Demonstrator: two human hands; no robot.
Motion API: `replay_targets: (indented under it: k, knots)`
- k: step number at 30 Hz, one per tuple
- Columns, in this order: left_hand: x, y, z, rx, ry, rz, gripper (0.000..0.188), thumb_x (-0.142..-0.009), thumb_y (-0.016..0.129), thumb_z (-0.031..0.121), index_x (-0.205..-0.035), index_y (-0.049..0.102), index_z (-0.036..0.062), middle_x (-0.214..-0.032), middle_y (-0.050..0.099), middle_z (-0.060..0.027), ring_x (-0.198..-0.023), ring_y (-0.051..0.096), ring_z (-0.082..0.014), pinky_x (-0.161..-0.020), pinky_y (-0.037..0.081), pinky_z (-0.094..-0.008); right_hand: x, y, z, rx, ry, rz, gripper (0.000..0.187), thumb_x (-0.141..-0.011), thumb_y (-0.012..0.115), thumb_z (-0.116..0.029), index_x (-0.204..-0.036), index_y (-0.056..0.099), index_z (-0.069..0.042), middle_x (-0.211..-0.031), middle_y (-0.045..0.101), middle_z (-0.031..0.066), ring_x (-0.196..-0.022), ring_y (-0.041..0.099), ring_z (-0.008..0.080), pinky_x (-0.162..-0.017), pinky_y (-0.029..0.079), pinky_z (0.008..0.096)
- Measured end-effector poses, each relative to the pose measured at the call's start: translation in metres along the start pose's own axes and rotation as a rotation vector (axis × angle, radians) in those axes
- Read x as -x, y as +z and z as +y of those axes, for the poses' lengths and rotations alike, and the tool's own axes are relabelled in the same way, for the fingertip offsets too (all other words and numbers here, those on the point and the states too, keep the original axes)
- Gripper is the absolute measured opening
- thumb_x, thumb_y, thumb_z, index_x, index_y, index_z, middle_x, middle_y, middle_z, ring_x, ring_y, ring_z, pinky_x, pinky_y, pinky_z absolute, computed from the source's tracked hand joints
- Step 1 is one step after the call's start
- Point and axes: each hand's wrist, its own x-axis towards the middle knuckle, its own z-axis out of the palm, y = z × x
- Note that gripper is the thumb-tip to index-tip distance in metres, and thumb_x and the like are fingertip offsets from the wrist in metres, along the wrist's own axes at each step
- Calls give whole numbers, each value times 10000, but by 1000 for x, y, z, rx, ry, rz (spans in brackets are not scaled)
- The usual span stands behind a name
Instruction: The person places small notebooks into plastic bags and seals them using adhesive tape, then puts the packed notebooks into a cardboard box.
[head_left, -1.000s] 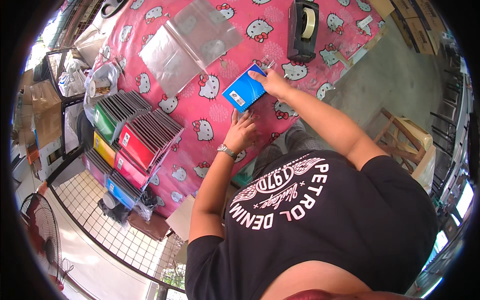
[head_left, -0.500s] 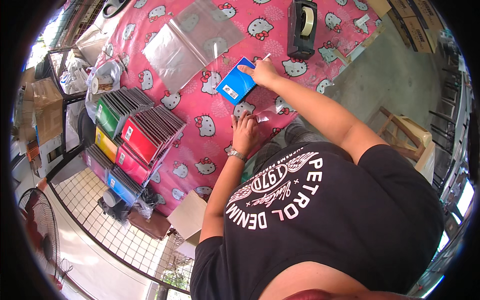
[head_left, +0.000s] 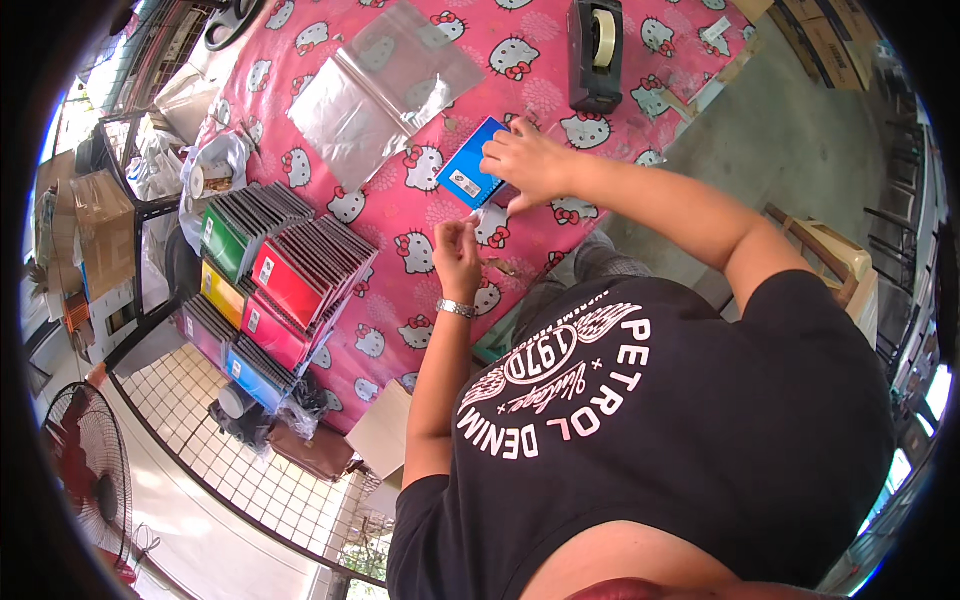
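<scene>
A blue spiral notebook (head_left: pixel 466 176) lies tilted on the pink patterned tabletop. My right hand (head_left: pixel 530 163) reaches over its right side, fingers curled onto the cover and thumb near the lower edge. Just below the notebook, my left hand (head_left: pixel 458 258) is closed in a pinch with the fingertips together. Whatever it holds there is too small or too clear to make out. Beyond the notebook, clear plastic sleeves (head_left: pixel 350 115) lie flat in a loose pile.
Stacked spiral notebooks (head_left: pixel 290 270) in several colours stand at the left. A black tape dispenser (head_left: pixel 597 75) sits at the far right of the table. Further out are a fan (head_left: pixel 90 480), a wooden chair (head_left: pixel 830 260) and cardboard boxes (head_left: pixel 825 45).
My right hand has shifted from the notebook's upper corner to over its right side. My left hand has lifted from lying flat into a pinch, slightly to the left.
</scene>
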Motion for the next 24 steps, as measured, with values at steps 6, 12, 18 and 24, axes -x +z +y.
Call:
replay_targets:
  k: [6,12,18,24]
  knots:
    - [-16,-6,9,57,-227,210,131,-974,522,105,-1060,464,25,-1030,648,-145,-859,664,-209,-786,543,-313,-48,-6,40,-189,30,-259,70,-690,691,-176,-719,661,-120,-845,644,63,-916,618,254,-800,436,431]
    - [3,51,38,-956,499,-25,600,-853,637,200,-1369,384,27,-1361,450,-182,-1300,392,-337,-1087,294,-485,-62,-4,51,-313,58,-341,62,-671,655,-121,-718,671,-84,-772,677,108,-789,654,317,-696,506,431]
    - [-15,84,20,-1137,258,-135,850,-838,631,371,-1502,200,62,-1571,127,-192,-1445,54,-431,-1154,49,-563,-64,0,55,-373,38,-323,108,-694,638,-111,-786,673,-66,-830,685,125,-817,658,322,-707,515,430]
    - [-17,93,19,-1228,226,-119,860,-837,635,414,-1506,205,89,-1572,123,-190,-1445,58,-430,-1157,41,-550,-104,0,91,-557,92,-268,261,-774,636,-145,-1032,637,-104,-964,656,115,-896,644,308,-782,504,449]
